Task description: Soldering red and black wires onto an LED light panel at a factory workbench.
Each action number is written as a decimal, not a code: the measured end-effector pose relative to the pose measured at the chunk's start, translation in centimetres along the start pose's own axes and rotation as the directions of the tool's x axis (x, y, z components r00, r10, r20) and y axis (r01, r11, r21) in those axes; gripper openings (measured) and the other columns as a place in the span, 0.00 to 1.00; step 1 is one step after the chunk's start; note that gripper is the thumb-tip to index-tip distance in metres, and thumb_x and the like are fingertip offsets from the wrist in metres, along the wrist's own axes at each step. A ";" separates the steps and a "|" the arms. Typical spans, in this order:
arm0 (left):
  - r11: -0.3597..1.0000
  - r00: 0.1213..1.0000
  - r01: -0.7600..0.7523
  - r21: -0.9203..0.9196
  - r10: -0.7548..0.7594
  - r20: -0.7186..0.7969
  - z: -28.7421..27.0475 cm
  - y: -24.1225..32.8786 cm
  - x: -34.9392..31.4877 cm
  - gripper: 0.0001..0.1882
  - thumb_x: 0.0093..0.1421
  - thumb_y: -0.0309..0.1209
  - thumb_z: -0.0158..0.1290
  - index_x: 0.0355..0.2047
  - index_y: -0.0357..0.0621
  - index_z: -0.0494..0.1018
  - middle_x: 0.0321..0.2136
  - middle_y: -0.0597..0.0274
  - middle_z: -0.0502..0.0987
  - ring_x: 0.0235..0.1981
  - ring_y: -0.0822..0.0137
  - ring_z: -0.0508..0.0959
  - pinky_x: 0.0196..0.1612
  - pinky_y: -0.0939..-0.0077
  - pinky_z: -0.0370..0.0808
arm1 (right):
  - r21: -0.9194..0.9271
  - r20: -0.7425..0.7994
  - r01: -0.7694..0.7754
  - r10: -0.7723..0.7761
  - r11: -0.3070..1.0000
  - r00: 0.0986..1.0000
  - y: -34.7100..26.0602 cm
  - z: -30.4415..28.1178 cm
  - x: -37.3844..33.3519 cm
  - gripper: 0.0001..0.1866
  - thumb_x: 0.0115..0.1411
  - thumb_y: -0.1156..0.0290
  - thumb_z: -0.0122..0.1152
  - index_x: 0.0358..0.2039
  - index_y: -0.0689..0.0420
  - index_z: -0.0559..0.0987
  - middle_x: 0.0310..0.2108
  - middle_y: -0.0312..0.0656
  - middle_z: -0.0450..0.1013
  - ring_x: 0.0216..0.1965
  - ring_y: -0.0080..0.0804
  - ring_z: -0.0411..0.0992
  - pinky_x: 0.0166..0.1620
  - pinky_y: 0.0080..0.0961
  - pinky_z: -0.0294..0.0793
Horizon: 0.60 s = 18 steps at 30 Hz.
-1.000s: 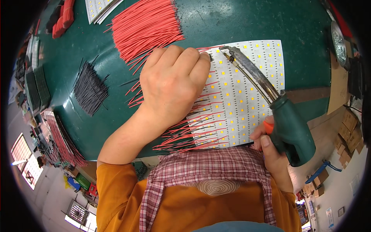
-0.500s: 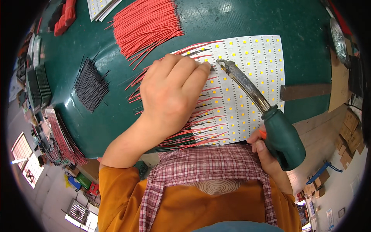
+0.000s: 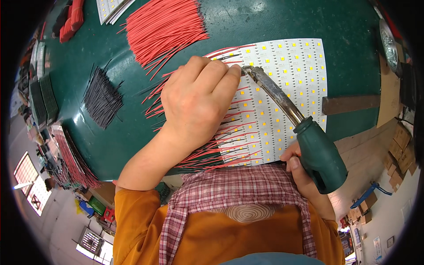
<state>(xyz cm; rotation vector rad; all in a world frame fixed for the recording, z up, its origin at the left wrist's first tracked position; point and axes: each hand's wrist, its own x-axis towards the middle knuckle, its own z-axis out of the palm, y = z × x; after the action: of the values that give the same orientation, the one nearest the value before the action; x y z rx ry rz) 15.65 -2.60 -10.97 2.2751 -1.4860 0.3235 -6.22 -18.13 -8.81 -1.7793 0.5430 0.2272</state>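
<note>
A white LED panel with rows of small yellow chips lies on the green table. Red and black wires stick out from its left edge. My left hand rests on the panel, fingers pinched on a wire at the panel's upper left edge. My right hand grips a soldering iron by its green handle. The iron's metal tip touches the panel just beside my left fingertips.
A pile of loose red wires lies at the top, a bunch of black wires at the left. More panels and wire bundles sit along the table's left rim. A brown bar and cardboard lie at the right.
My left hand and the iron's tip have moved a little left and down along the panel's left edge. The right hand shifted with the handle.
</note>
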 end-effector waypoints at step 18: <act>0.994 0.991 -0.009 -0.113 -0.006 -0.131 0.1 -1.0 0.4 0.11 0.41 0.24 0.56 0.29 0.42 0.76 0.26 0.66 0.73 0.28 0.65 0.74 0.27 0.72 0.72 | 0.206 -0.076 0.067 -0.052 0.976 0.996 0.6 0.0 -0.5 0.05 0.56 0.77 0.57 0.34 0.61 0.76 0.29 0.39 0.75 0.32 0.31 0.73 0.36 0.25 0.72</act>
<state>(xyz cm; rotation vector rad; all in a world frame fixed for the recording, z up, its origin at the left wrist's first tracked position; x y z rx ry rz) 16.72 -2.62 -11.11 2.1216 -1.4041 0.3725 -6.93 -18.11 -9.14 -1.6005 0.5426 0.0636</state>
